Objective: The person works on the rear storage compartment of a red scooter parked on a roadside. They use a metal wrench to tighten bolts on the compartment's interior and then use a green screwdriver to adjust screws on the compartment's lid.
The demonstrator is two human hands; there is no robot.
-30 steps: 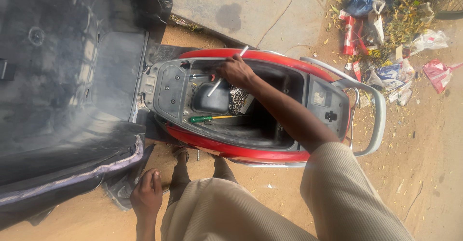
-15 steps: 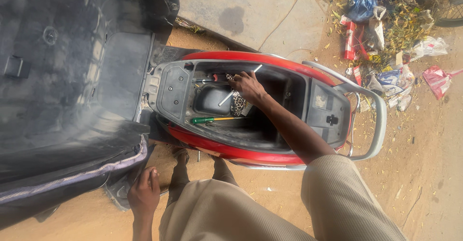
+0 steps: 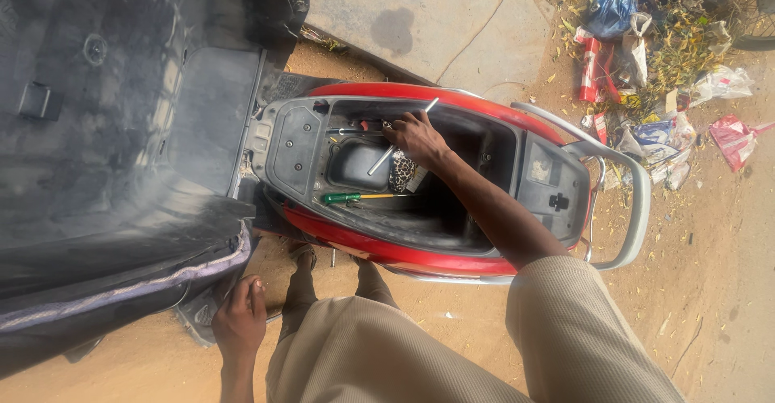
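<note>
You are looking down at a red scooter (image 3: 387, 250) with its seat (image 3: 121, 153) flipped up, and your right hand (image 3: 416, 138) reaches into the open under-seat compartment (image 3: 476, 185), closed around a thin silver metal tool (image 3: 386, 154) that slants across the bay. A green-handled screwdriver (image 3: 355, 197) lies loose on the compartment floor just below that hand. Your left hand (image 3: 240, 318) hangs low by the raised seat's edge, fingers curled against it, above the sandy ground (image 3: 452, 314).
</note>
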